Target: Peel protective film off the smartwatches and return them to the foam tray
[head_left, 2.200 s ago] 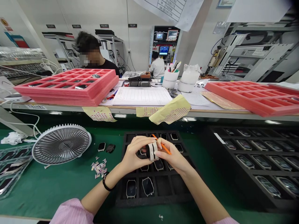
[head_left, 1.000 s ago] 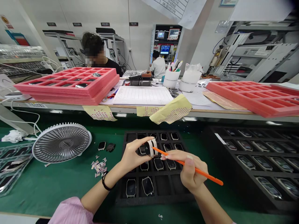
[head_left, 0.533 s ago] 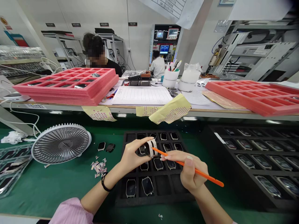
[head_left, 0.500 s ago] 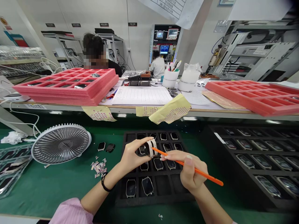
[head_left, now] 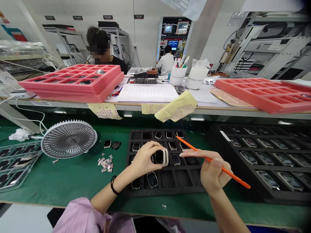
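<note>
My left hand [head_left: 145, 158] is closed on a watch case [head_left: 161, 157] with a dark face and a pale frame, held above the black foam tray [head_left: 170, 192]. In my right hand [head_left: 213, 168] is a thin orange stick [head_left: 233, 176], pinched between thumb and fingers. Its tip points up and left, apart from the watch case. Under the hands, the tray's compartments hold several watch cases, such as one at the front [head_left: 152, 180]. Some front compartments are bare.
Left of the tray lie two small watch pieces [head_left: 107, 144] and a heap of small scraps [head_left: 106, 163]. A round fan [head_left: 69, 139] stands farther left. Another black tray [head_left: 264, 191] of watches is at right. Pink foam trays [head_left: 73, 92] sit on the shelf; two people are beyond.
The orange stick's tip has come away from the watch case as my right hand moved right. My left hand has turned the case so its dark face shows more. The view has tilted down.
</note>
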{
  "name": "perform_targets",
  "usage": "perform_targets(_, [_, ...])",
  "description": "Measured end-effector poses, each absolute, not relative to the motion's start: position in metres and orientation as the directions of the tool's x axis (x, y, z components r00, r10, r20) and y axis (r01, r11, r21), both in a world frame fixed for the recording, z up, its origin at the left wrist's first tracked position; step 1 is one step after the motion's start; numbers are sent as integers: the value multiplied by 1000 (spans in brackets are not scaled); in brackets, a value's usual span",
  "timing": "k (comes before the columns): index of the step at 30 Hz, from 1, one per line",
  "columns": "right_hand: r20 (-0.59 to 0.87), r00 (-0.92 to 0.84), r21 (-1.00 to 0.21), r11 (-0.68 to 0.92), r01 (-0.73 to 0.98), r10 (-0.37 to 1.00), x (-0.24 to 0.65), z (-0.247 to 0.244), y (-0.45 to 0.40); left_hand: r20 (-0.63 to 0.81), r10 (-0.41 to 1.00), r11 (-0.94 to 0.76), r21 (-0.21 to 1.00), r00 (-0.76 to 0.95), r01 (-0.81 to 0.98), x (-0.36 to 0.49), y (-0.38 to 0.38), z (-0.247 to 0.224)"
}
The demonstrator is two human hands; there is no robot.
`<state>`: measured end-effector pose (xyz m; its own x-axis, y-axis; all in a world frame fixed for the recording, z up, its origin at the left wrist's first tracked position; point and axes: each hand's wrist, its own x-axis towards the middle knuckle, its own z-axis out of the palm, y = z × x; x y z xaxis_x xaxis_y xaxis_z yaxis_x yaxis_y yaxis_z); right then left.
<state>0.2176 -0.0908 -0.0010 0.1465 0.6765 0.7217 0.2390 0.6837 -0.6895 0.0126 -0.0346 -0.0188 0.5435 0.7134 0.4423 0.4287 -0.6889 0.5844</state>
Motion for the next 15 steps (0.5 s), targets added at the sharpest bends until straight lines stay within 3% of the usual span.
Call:
perform_targets(2, [754, 169, -656, 714, 244, 634, 225, -7, -100, 311, 737, -647, 579, 600, 495, 22, -44, -39])
perform_targets(6, [715, 226, -698, 657, 283, 662, 239, -21, -120, 102, 735, -624, 489, 671, 609, 35, -60, -72])
perform_targets(15, [677, 314, -736, 594, 325, 666, 253, -36, -154, 120, 765, -606, 469, 633, 643, 73, -67, -68])
